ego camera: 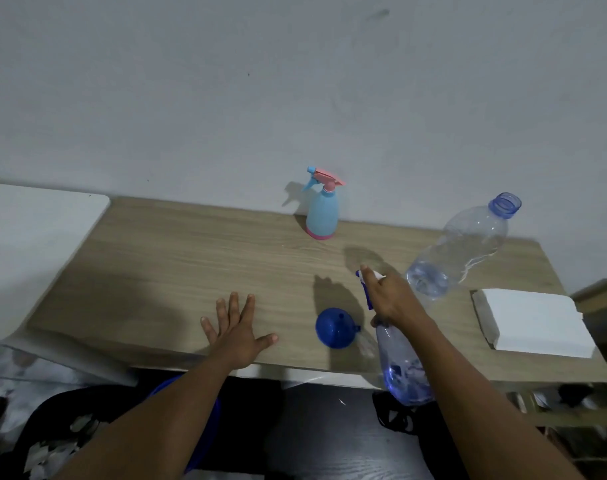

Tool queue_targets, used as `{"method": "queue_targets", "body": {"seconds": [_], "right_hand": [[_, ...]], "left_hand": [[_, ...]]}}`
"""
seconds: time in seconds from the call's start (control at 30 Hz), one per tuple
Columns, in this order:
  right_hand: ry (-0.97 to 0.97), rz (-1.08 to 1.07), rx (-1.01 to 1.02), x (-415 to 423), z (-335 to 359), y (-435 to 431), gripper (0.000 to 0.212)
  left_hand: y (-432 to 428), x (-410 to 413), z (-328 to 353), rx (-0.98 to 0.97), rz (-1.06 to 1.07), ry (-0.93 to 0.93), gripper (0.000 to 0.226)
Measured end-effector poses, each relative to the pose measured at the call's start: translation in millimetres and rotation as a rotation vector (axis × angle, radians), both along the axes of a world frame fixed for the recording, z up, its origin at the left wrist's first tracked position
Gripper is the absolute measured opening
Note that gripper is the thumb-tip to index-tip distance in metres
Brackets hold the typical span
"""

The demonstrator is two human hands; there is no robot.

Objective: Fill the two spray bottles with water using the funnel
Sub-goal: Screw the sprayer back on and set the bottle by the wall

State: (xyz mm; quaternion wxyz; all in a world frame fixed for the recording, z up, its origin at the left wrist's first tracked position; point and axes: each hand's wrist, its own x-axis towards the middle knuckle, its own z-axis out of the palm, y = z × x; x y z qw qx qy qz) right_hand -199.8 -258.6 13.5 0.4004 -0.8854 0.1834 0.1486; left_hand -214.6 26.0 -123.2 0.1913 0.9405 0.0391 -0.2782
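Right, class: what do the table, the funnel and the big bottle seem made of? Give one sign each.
Table: wood or wood-look laminate, matt; grain lines show. Funnel: probably plastic, glossy; its blue is slightly see-through. Big bottle: thin clear plastic; the table shows through and its walls glint.

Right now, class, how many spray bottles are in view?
2. The pale blue spray bottle stands by the wall; the right hand grips the clear spray bottle at the front edge of the table.
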Motion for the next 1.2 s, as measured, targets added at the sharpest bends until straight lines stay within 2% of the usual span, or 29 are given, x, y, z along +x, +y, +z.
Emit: {"method": "queue_targets", "body": {"seconds": [0.07, 0.17, 0.27, 0.33, 0.43, 0.5, 0.63, 0.8, 0.97, 1.2], "right_hand": [[-0.028, -0.003, 0.013, -3.8, 3.0, -2.0, 0.064], [-0.117, -0.083, 0.114, -1.6, 7.5, -1.1, 0.038], [-0.244, -0.146, 0.225, 9.3, 11.2, 0.5, 0.023], [-0.386, -0.138, 0.251, 20.0, 12.9, 2.5, 0.014], [-0.590, -0.163, 0.181, 40.6, 14.9, 2.9, 0.015], [-0.643, -0.188, 0.108, 55.3, 12.3, 0.2, 0.014], [-0.656, -0.110, 0.089, 77.9, 4.3, 5.9, 0.013], [-0.628, -0.033, 0.170, 109.6, -1.0, 38.9, 0.018], [-0.637, 0.049, 0.135, 143.3, 7.5, 79.8, 0.011], [-0.607, 0.158, 0.037, 186.4, -0.7, 124.4, 0.015]], "left_hand": [[-0.2, -0.5, 1.2, -0.002, 0.002, -0.008, 0.111], [-0.8, -0.9, 1.9, -0.007, 0.016, -0.065, 0.114], [0.0, 7.7, 6.8, 0.017, -0.003, -0.108, 0.129], [0.7, 18.3, 9.0, 0.028, -0.036, -0.072, 0.139], [2.0, 29.5, 10.0, 0.022, -0.062, 0.019, 0.148], [3.1, 31.7, 8.7, 0.021, -0.084, 0.062, 0.148], [4.3, 33.3, 9.3, 0.015, -0.100, 0.107, 0.149], [3.6, 36.3, 10.2, 0.025, -0.105, 0.126, 0.148], [2.9, 37.7, 12.9, 0.029, -0.111, 0.145, 0.147], [0.9, 37.3, 12.9, 0.028, -0.089, 0.127, 0.151]]}}
